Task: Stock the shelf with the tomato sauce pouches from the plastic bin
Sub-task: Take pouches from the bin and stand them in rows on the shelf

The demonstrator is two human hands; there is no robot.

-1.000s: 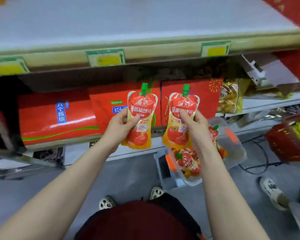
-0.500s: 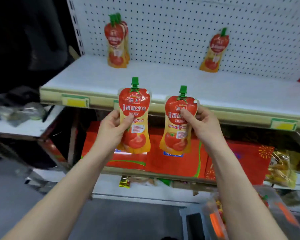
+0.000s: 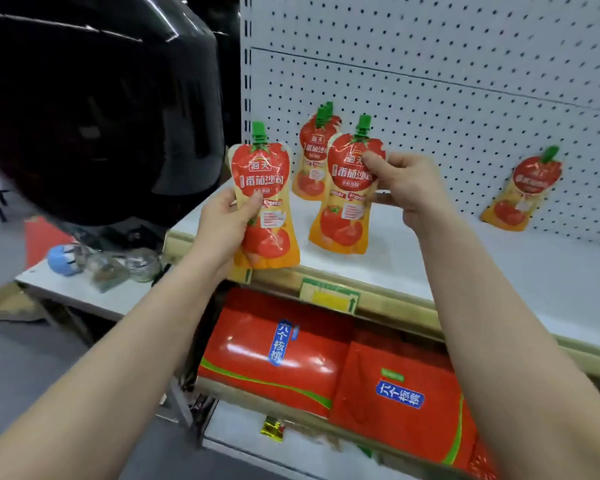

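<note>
My left hand [image 3: 224, 228] grips a red and yellow tomato sauce pouch [image 3: 267, 188] by its left side, upright, at the front left corner of the white shelf [image 3: 465, 268]. My right hand [image 3: 409, 188] pinches a second pouch [image 3: 343, 216] near its top, with the pouch's bottom over the shelf surface. Behind it a small stack of pouches [image 3: 312, 161] leans on the pegboard. A single pouch [image 3: 523, 192] leans there further right. The plastic bin is out of view.
The white pegboard back wall [image 3: 447, 81] rises behind the shelf. Red gift boxes [image 3: 278, 355] fill the shelf below. A large black object [image 3: 94, 98] looms at the left, above a low white table [image 3: 70, 292] with small clutter.
Both hands have risen and moved forward with their pouches to shelf level. The view has swung up and left, and the right pouch now hangs over the shelf in front of the stack.
</note>
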